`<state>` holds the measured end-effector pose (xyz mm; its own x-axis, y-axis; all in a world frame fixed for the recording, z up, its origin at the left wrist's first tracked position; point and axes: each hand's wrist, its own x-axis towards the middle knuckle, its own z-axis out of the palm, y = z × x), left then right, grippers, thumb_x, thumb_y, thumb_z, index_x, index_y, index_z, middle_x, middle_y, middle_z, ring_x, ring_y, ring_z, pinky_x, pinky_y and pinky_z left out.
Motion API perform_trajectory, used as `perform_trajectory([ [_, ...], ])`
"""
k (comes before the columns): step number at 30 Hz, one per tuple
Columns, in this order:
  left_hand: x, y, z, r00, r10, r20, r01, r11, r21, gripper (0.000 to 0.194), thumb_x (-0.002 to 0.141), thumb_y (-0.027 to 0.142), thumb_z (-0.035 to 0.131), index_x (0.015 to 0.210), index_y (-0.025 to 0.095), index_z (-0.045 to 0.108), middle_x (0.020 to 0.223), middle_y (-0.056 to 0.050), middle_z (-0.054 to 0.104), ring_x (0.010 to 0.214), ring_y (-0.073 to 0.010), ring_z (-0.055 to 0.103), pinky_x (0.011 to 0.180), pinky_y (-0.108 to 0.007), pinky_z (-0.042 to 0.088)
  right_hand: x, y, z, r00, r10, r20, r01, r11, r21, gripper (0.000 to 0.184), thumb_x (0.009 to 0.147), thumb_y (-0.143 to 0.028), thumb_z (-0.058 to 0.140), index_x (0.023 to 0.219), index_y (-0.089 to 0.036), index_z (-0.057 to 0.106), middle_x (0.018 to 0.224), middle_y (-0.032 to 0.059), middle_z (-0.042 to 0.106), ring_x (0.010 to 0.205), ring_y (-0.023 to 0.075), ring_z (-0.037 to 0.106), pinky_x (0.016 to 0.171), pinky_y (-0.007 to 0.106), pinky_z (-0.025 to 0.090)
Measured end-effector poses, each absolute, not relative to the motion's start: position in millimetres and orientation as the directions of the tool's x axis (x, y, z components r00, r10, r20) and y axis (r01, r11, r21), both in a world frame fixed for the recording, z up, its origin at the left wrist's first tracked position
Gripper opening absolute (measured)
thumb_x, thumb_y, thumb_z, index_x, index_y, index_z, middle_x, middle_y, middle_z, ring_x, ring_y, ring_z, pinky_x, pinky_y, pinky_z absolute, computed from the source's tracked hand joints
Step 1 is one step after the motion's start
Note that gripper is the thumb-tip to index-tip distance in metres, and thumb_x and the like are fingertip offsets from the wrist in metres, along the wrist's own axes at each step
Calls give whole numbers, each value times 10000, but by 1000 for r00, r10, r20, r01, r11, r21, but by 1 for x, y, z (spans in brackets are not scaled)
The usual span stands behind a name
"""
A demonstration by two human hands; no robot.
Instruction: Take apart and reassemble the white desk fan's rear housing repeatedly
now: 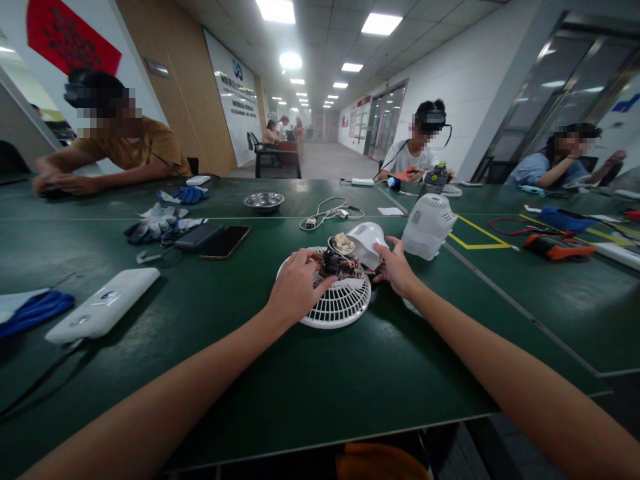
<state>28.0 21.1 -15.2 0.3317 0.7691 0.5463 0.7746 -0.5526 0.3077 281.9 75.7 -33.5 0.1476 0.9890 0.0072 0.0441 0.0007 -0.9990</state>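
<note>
A round white fan grille lies on the green table in front of me. Over it sits a dark fan motor with wires and a pale bundle on top. My left hand grips the motor from the left, its thumb along the near side. On the other side, my right hand holds a smooth white plastic cover tilted against the motor; some of its fingers are hidden behind the parts. Just beyond my right hand stands a white fan housing.
A steel bowl and a white cable lie farther back. To the left are a phone, a white power bank and gloves. An orange meter lies right. Several people sit beyond the table.
</note>
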Motion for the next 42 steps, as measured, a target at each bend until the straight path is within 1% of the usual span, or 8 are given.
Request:
perform_trajectory([
  [3,29,18,-13,317,779,541,805,-523,280,371,906,498,598,987,151,703,1176,-134,594,1085,-312,559,928,-515,499,283,76,-35,137,990,15,43,9,-999,646,868,-504,616,1368,-338,242,973,31,606,653,190,668,372,247,522],
  [7,30,16,-11,307,785,539,815,-509,277,379,905,510,596,1011,163,706,1211,-132,599,1109,-324,547,944,-528,474,284,77,-36,137,990,19,55,11,-998,654,865,-513,619,1368,-334,241,975,27,597,665,186,667,382,249,532],
  [11,29,17,-12,308,783,540,800,-520,298,366,904,490,607,1012,157,712,1242,-137,598,1117,-325,550,949,-530,472,284,77,-36,139,990,20,57,12,-998,660,864,-515,618,1372,-332,239,960,26,597,661,189,665,379,247,528],
  [15,29,19,-16,290,776,560,770,-536,345,337,890,457,647,1011,151,722,1245,-130,606,1126,-308,559,956,-509,488,283,76,-35,139,990,17,40,11,-999,657,863,-502,623,1370,-331,241,955,28,604,650,191,665,376,250,526],
  [21,30,20,-19,210,789,578,764,-501,407,298,845,463,709,962,191,741,1210,-96,637,1127,-295,577,961,-506,507,283,77,-35,139,990,10,16,8,-1000,635,857,-491,627,1348,-331,258,931,10,602,627,179,654,371,247,524],
  [29,31,20,-17,194,795,574,742,-502,444,288,834,449,728,935,180,745,1216,-100,647,1136,-287,584,967,-500,509,283,76,-34,136,991,9,0,9,-1000,643,853,-486,639,1347,-335,256,929,8,596,612,175,656,368,249,524],
  [34,30,21,-18,191,804,564,731,-500,465,310,831,459,726,951,174,743,1213,-104,646,1139,-293,582,973,-505,505,284,78,-36,134,991,12,6,12,-1000,664,843,-502,646,1352,-336,254,934,9,589,623,182,659,367,255,528],
  [42,30,22,-19,196,813,548,736,-492,465,333,837,475,712,976,175,743,1219,-102,644,1139,-299,581,963,-519,510,283,76,-34,141,990,11,10,10,-1000,649,845,-498,644,1345,-333,265,926,5,585,611,173,653,366,249,526],
])
